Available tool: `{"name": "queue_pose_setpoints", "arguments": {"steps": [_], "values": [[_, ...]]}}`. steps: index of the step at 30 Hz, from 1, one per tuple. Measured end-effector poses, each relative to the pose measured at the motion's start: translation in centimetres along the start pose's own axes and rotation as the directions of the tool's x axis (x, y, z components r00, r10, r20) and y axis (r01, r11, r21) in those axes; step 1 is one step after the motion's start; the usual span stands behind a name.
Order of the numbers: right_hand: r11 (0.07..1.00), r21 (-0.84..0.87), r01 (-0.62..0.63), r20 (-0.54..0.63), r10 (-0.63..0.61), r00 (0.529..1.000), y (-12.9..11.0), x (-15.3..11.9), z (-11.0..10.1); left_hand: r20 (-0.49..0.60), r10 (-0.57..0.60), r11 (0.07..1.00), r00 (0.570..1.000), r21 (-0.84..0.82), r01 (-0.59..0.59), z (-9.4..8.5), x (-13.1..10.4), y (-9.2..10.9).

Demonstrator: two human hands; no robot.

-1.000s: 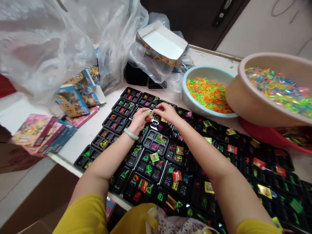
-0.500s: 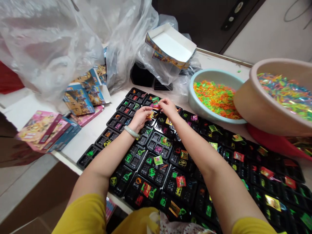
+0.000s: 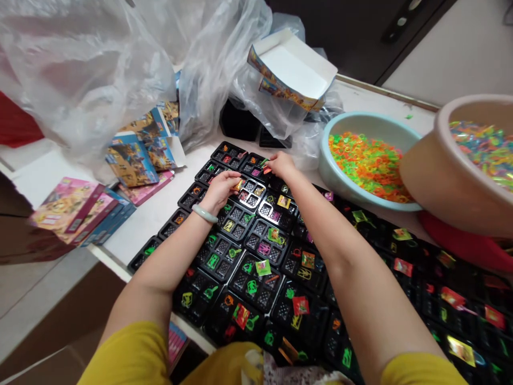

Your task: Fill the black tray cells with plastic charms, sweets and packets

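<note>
My left hand point(image 3: 219, 191), with a pale bangle at the wrist, is closed on small shiny packets point(image 3: 239, 185) of yellow-orange colour, above the black compartment trays. My right hand point(image 3: 281, 164) pinches a small red-orange packet point(image 3: 266, 169) over a tray point(image 3: 256, 162) in the far row. Beneath and around both hands lie many black trays point(image 3: 264, 240), with small green, yellow, pink and orange plastic pieces in their compartments. On several of them rests a packet, such as a red one point(image 3: 300, 306) and a yellow-green one point(image 3: 263, 267).
At the right stand a light blue basin point(image 3: 326, 155) of orange and green plastic pieces and a beige basin point(image 3: 425, 160) of mixed pieces. Clear plastic bags point(image 3: 208, 69), an open carton point(image 3: 292, 64) and printed boxes point(image 3: 132, 160) lie at the back and left.
My hands have moved apart: the left went left and nearer, with packets in it, while the right shifted slightly right and up over the far tray. The view has turned slightly left.
</note>
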State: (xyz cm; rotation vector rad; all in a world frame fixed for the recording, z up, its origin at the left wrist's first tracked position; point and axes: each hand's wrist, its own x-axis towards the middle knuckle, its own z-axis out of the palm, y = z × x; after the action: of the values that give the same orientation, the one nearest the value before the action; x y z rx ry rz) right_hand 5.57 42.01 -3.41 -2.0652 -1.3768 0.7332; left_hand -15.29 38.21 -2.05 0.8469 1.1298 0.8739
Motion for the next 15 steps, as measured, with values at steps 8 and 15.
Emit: {"name": "queue_pose_setpoints", "arguments": {"steps": [8, 15], "values": [[0.961, 0.072, 0.268, 0.117, -0.275, 0.954, -1.1, -5.9, 1.5, -0.004, -0.004, 1.0, 1.0, -0.007, 0.004, -1.3, -0.5, 0.2], [0.883, 0.446, 0.144, 0.204, -0.257, 0.945, -2.6, -10.5, 3.8, -0.004, 0.01, 0.999, 1.0, -0.047, -0.011, -0.4, -2.5, 0.0]]}}
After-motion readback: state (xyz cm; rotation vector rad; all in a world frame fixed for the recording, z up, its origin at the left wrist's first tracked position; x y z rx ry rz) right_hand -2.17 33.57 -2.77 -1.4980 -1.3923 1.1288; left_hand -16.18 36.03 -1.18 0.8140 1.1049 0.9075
